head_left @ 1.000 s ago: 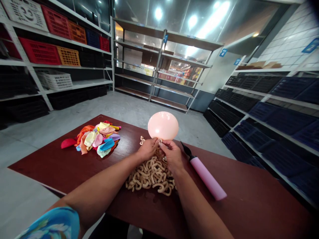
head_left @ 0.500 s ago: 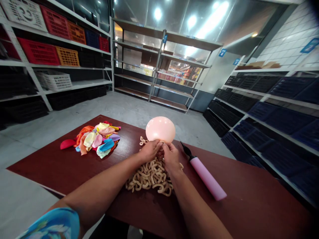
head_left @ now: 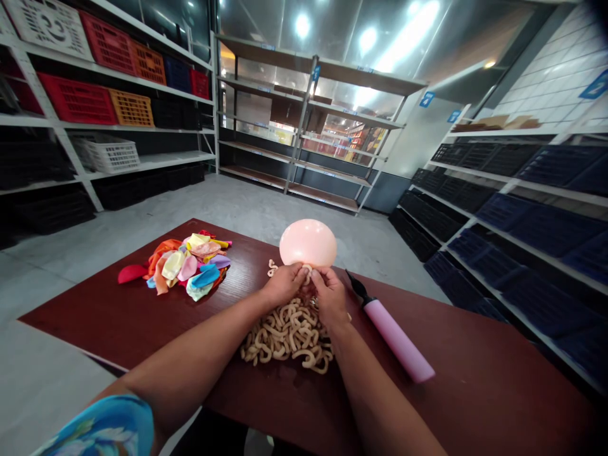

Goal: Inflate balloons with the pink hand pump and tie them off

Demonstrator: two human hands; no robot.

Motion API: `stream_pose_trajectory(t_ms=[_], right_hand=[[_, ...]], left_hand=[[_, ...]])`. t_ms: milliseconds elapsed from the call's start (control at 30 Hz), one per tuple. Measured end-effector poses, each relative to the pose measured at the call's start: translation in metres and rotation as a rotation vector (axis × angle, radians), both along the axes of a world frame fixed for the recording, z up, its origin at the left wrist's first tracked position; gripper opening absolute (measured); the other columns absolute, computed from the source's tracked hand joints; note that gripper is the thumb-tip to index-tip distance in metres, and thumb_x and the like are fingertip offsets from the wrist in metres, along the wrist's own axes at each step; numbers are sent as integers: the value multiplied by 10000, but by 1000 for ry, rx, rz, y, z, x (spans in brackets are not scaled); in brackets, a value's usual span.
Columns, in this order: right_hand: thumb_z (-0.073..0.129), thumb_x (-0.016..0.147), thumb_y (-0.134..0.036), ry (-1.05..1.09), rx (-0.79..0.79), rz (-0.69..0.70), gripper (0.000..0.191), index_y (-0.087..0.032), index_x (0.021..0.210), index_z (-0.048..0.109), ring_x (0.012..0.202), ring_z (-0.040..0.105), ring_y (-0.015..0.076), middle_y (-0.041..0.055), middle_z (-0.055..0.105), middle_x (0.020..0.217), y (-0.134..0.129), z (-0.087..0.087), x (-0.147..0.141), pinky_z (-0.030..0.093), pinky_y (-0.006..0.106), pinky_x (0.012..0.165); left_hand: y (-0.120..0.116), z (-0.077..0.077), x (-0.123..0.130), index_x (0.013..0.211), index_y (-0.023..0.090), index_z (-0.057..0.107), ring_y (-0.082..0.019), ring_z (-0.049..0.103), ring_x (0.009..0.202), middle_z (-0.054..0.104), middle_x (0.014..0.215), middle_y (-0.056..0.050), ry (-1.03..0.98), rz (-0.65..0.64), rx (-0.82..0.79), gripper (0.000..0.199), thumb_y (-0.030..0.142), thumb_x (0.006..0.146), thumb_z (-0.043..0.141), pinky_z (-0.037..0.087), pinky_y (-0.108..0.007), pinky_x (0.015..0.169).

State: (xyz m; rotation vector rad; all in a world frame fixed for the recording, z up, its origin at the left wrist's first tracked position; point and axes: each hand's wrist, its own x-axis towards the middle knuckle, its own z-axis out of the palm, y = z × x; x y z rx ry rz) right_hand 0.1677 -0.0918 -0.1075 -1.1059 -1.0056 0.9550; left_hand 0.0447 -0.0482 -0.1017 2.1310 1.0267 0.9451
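Note:
A round, inflated pale pink balloon (head_left: 308, 242) stands up beyond my fingertips. My left hand (head_left: 286, 283) pinches it near its neck from the left, while my right hand (head_left: 329, 292) grips the neck area from the right. Between the fingertips shows a small pale curl; I cannot tell whether it is the balloon's neck or one of the loose pieces. Below both hands lies a pile of beige curled pieces (head_left: 287, 332) on the dark red-brown table (head_left: 228, 392). Right of my right hand rests a pink balloon pump (head_left: 399, 339) with a black nozzle.
Limp balloons in many colours (head_left: 183, 263) are heaped on the table's left side. Past the table, metal shelves (head_left: 304, 126) stand along the back. Crates fill shelving on the left, including a red crate (head_left: 76, 99); dark bins (head_left: 536, 221) fill the right.
My fingers have shifted slightly at the balloon's neck, and a pale curl now shows more plainly between them. The balloon sits a little higher in view, still held by both hands.

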Motion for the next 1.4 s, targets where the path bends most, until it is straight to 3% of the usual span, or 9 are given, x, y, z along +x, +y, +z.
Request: stream_pose_trajectory(t_ms=[333, 533, 867, 1133, 1400], right_hand=[[641, 716, -384, 64, 13, 84, 214, -210, 833, 597, 503, 530, 102, -27, 611, 662, 2, -3, 1, 421, 226, 456], [635, 717, -363, -34, 60, 97, 210, -223, 872, 612, 534, 566, 120, -26, 633, 665, 2, -4, 6, 458, 247, 509], [668, 678, -329, -134, 83, 116, 214, -214, 851, 616, 569, 591, 124, -8, 664, 757, 4, -7, 13, 501, 269, 568], [547, 770, -397, -376, 105, 0, 198, -204, 813, 537, 558, 577, 131, -18, 618, 642, -1, -1, 9, 471, 260, 576], [462, 812, -394, -614, 137, -243, 210, -197, 851, 522, 637, 567, 158, 18, 623, 716, 2, -4, 14, 446, 287, 633]], left_hand=[[1, 3, -2, 714, 156, 525, -119, 487, 597, 550, 645, -13, -45, -26, -73, 369, 391, 884, 298, 384, -233, 594], [9, 0, -9, 766, 136, 582, -114, 507, 654, 591, 720, -22, -110, -216, -189, 440, 448, 884, 296, 413, -233, 659], [15, -7, -10, 899, 112, 620, -122, 524, 665, 625, 774, -51, -158, -283, -321, 451, 479, 856, 361, 420, -243, 645], [19, -13, -8, 900, 113, 605, -116, 507, 644, 597, 747, -42, -164, -260, -315, 446, 475, 857, 348, 417, -244, 629], [8, 1, -9, 783, 119, 559, -100, 426, 590, 509, 648, -8, -125, -294, -324, 397, 453, 852, 357, 379, -224, 572]])
